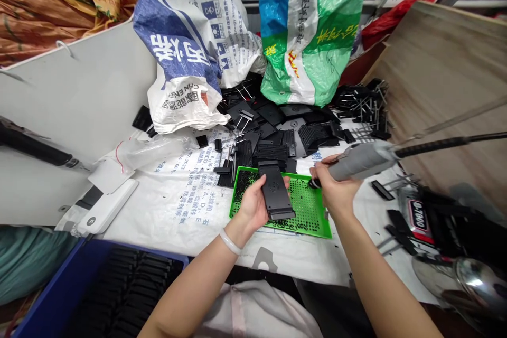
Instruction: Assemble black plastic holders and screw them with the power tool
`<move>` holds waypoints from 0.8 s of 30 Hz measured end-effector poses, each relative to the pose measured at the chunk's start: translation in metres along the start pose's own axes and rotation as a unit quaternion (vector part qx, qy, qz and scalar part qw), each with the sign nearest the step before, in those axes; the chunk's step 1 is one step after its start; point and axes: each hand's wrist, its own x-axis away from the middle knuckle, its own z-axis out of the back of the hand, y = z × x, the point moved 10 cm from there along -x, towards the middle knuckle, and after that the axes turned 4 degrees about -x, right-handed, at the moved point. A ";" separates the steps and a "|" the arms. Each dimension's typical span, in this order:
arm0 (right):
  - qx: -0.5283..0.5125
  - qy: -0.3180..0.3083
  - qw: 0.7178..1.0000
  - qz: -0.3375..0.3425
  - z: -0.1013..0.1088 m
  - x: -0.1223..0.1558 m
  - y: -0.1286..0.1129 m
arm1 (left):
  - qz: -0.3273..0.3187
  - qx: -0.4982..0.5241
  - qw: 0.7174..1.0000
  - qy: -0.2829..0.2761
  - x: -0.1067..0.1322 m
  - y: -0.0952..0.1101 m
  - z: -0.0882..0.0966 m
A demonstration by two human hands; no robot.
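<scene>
My left hand (253, 203) is closed round a flat black plastic part (276, 191), held over a green perforated tray (307, 206) that carries small dark screws. My right hand (335, 187) grips a grey electric screwdriver (362, 161) whose black cable runs off to the right. The screwdriver's tip points down at the tray's right half, just right of the black part. A white bangle sits on my left wrist.
A heap of black plastic parts (285, 127) lies behind the tray, below two woven sacks (190, 47). A blue crate (111, 285) of stacked black parts stands at lower left. A wooden board (443, 79) leans at right, a metal bowl (471, 285) at lower right.
</scene>
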 end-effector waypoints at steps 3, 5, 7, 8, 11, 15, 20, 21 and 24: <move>0.020 0.014 1.000 0.000 0.004 -0.006 0.017 | 0.014 0.019 1.000 -0.005 0.004 -0.006 0.001; 0.031 0.020 0.999 0.003 0.005 -0.006 0.019 | 0.019 0.018 1.000 0.006 0.004 -0.011 0.005; 0.040 0.023 0.999 0.001 0.006 -0.005 0.019 | 0.020 0.012 1.000 0.021 0.002 -0.014 0.010; 0.044 0.024 0.999 -0.001 0.006 -0.004 0.019 | 0.018 0.013 0.999 0.027 0.001 -0.016 0.011; 0.045 0.025 0.999 -0.011 0.005 -0.002 0.021 | 0.002 0.031 0.999 0.035 -0.001 -0.015 0.013; 0.044 0.022 0.999 -0.010 0.003 -0.003 0.019 | -0.005 0.039 0.999 0.026 -0.003 -0.013 0.012; -0.048 0.029 0.998 0.002 0.004 -0.008 -0.014 | 0.032 0.034 0.999 0.002 -0.003 -0.016 0.008; -0.062 0.026 0.998 0.007 0.004 -0.009 -0.022 | 0.043 0.032 0.999 -0.001 -0.002 -0.018 0.007; -0.044 -0.017 0.999 0.010 0.001 -0.012 -0.039 | 0.049 0.031 0.998 -0.014 0.002 -0.018 0.004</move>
